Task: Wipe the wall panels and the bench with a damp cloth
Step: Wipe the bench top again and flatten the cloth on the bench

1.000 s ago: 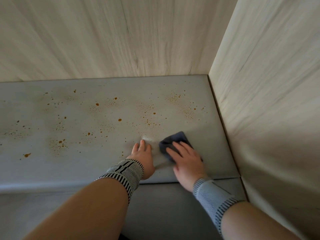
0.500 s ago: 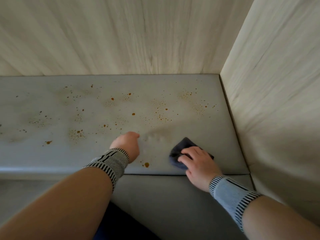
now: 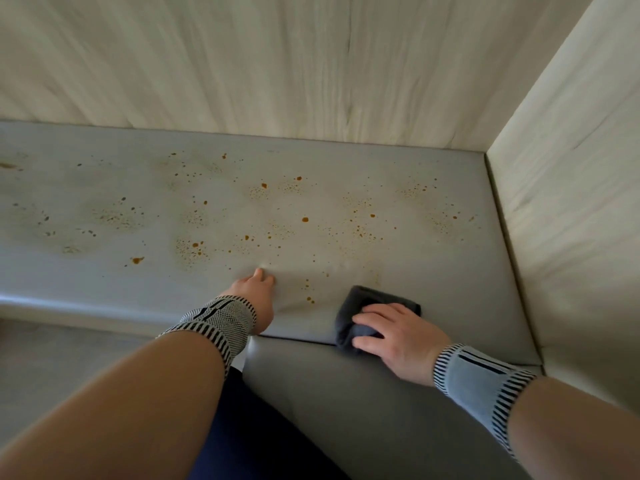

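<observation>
A grey padded bench [image 3: 450,271] runs along pale wood-grain wall panels, one behind it [image 3: 311,64] and one on the right [image 3: 571,202]. Orange-brown spots [image 3: 304,220] are scattered over the bench top. My right hand [image 3: 398,337] grips a folded dark grey cloth [image 3: 370,301] at the bench's front edge, near the right corner. My left hand [image 3: 254,292] presses its fingertips into the cushion, a short way left of the cloth. A few spots [image 3: 309,299] lie between the two hands.
The bench's grey front face [image 3: 346,393] drops below the cloth. Dark navy clothing [image 3: 249,427] shows between my forearms. A grey floor [image 3: 52,358] lies at the lower left. The right panel closes off the bench's right end.
My right hand has drawn the cloth back to the bench's front edge. My left hand has slid left, away from the cloth, uncovering a few spots between them.
</observation>
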